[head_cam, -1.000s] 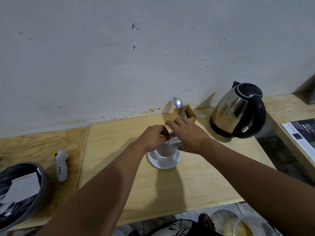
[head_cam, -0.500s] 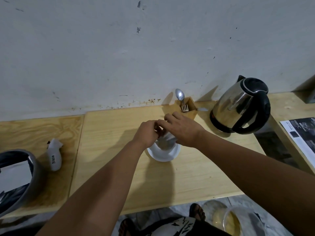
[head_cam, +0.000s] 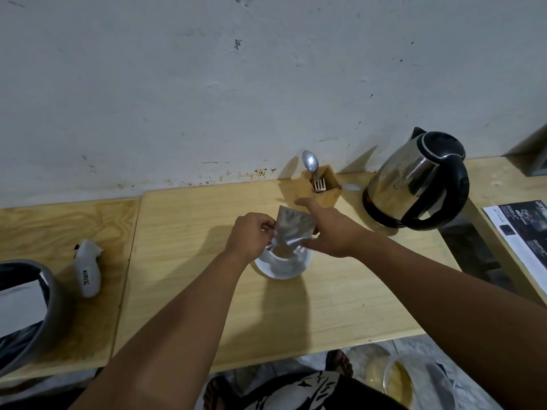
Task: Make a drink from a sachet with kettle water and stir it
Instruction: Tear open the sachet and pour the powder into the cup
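A silver sachet (head_cam: 291, 232) is pinched by the left hand (head_cam: 251, 235) above the white cup (head_cam: 282, 261); the right hand (head_cam: 331, 232), fingers spread, seemingly touches its lower edge. The kettle (head_cam: 414, 184) stands right.

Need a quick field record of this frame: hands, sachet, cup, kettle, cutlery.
left hand: pinching the sachet's left edge
right hand: open, fingers spread, at the sachet's right side
sachet: silver, mouth tipped down over the cup
cup: white, on saucer; contents hidden
kettle: steel and black, lid shut, on the table to the right, untouched
spoon: upright in wooden holder with a fork
table: light wood, against the wall
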